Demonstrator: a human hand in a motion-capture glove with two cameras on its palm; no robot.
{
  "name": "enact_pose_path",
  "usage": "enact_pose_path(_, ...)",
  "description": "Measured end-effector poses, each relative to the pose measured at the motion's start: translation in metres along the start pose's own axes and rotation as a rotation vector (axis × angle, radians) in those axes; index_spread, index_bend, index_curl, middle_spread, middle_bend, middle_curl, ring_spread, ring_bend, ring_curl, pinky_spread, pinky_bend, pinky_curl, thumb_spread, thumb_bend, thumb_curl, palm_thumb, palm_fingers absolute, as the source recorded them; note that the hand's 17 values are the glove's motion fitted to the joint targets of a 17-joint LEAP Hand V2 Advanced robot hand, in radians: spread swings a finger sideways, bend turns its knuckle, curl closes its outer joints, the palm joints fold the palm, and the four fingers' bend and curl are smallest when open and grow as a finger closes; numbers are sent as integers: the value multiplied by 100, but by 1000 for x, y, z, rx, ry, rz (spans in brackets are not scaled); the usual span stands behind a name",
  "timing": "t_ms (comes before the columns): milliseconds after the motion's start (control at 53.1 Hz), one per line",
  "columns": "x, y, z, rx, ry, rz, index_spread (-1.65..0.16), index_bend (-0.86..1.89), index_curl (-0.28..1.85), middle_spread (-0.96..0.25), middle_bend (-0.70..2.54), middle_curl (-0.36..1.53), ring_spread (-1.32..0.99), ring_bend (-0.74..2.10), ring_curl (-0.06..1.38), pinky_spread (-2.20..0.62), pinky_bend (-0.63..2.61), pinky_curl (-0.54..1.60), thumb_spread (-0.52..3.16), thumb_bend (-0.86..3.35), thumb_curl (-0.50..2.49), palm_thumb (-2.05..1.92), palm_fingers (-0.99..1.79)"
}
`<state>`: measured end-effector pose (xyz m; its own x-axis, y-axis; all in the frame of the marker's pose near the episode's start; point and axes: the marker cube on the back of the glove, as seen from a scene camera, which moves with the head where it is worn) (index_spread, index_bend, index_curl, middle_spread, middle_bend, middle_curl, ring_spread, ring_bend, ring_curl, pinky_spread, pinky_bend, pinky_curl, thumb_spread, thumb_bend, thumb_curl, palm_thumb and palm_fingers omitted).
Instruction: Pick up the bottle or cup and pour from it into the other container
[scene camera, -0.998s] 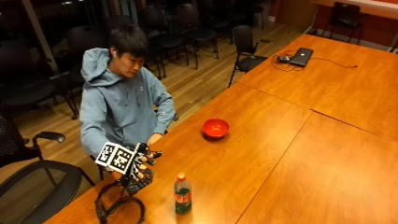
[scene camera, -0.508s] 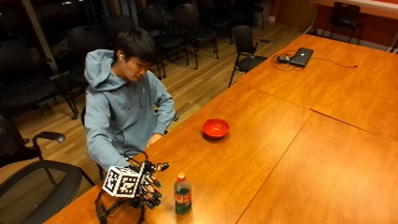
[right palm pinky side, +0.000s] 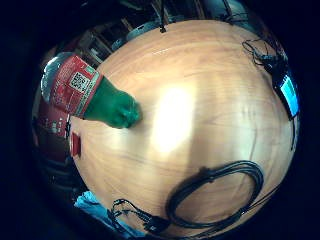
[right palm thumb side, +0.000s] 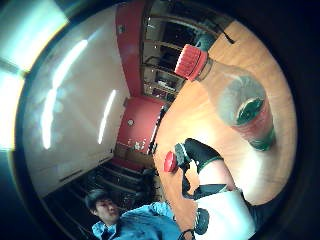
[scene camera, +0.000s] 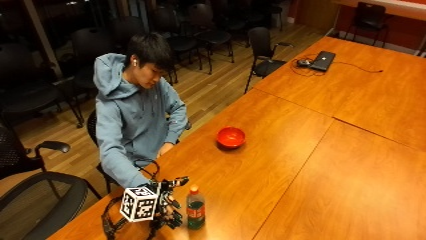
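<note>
My hand (scene camera: 166, 202) sits just beside the bottle (scene camera: 195, 208) near the tabletop's near edge, fingers apart, apparently not touching. I'd wrap it mid-label, keeping it upright toward the bowl (scene camera: 231, 136).

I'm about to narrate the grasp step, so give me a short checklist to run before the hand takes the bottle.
1. Bottle upright on the table: ok.
2. Red cap still on, must come off before pouring: not ok.
3. Right hand beside the bottle: ok.
4. Hand closed round the bottle: not ok, no grip visible yet.
5. Red bowl upright, apart from the bottle: ok.
6. Liquid level in the bottle: cannot tell.
</note>
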<state>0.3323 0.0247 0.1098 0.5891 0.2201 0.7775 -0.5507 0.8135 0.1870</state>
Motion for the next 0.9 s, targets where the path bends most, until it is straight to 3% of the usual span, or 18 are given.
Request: enact_pose_path(903,-6,-28,62,24,-214,74,-33,12,17,14,18,31,19,61,30,28,89,30,84,-3,36,59,2)
